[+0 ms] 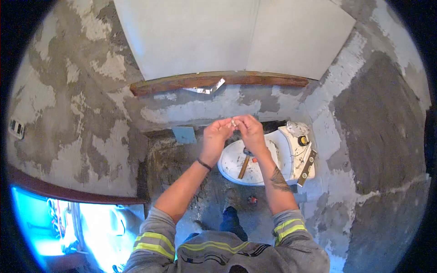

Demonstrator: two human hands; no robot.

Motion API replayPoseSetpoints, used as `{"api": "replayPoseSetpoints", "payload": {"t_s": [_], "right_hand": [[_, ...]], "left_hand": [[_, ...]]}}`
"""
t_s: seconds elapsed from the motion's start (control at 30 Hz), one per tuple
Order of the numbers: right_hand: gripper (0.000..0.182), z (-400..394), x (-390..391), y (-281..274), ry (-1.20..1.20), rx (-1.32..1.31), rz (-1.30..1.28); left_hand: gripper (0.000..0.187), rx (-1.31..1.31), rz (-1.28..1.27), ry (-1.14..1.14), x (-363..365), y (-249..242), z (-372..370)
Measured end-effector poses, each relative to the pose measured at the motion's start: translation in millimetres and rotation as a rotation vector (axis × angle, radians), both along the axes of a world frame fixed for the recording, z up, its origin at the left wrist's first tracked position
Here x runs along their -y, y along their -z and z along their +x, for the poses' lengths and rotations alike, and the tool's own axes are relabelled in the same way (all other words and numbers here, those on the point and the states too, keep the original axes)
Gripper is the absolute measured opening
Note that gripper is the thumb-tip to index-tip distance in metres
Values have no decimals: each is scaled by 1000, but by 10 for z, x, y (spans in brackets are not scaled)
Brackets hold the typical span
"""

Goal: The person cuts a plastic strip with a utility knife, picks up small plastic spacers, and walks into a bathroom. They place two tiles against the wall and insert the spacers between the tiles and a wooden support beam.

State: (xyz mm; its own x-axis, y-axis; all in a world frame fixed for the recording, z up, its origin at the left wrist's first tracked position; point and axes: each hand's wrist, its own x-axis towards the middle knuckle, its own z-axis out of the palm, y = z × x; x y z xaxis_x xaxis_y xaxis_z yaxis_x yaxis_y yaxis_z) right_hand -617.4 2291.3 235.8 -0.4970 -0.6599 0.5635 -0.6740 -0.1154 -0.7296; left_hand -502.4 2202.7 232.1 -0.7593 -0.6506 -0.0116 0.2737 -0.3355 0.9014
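Note:
My left hand (217, 135) and my right hand (250, 132) meet in front of me, fingertips pinched together. Between them is a small pale piece (233, 123), too small to identify. A dark band circles my left wrist. Below my right forearm, a white toilet (230, 159) has its lid down, with specks of dirt on it. On the lid lie a hammer (244, 167) with a wooden handle and a small orange-red item (254, 160). The toilet's tank holds a spirit level (307, 168), a yellow-and-black tape measure (302, 141) and a crumpled clear plastic bag (297, 128).
Large pale panels (205, 36) stand on a wooden batten (246, 79) across the facing wall. A bent shiny strip (207, 88) rests at the batten. A light-blue square (184, 134) is near the wall base. Patchy plastered walls surround me; a bright doorway (100, 232) opens lower left.

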Motion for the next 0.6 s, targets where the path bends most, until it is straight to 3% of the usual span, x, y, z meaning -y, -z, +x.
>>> {"api": "replayPoseSetpoints", "payload": {"t_s": [0.13, 0.23, 0.3, 0.33, 0.57, 0.6], "right_hand": [[10, -45, 50, -225, -22, 68, -26], [10, -167, 148, -150, -48, 127, -21], [10, -287, 219, -83, -43, 97, -5], [10, -359, 254, -48, -81, 201, -25], [15, -671, 501, -20, -193, 729, 178], [15, -725, 526, 31, -196, 735, 187]], "left_hand": [[15, -102, -83, 161, 278, -135, -36], [17, -28, -169, 213, 497, -29, -108], [19, -15, -25, 246, 543, -146, -116], [21, -13, 112, 284, 576, -179, -144], [23, 2, 234, 244, 841, 113, -408], [22, 7, 151, 218, 836, 207, -453]]}}
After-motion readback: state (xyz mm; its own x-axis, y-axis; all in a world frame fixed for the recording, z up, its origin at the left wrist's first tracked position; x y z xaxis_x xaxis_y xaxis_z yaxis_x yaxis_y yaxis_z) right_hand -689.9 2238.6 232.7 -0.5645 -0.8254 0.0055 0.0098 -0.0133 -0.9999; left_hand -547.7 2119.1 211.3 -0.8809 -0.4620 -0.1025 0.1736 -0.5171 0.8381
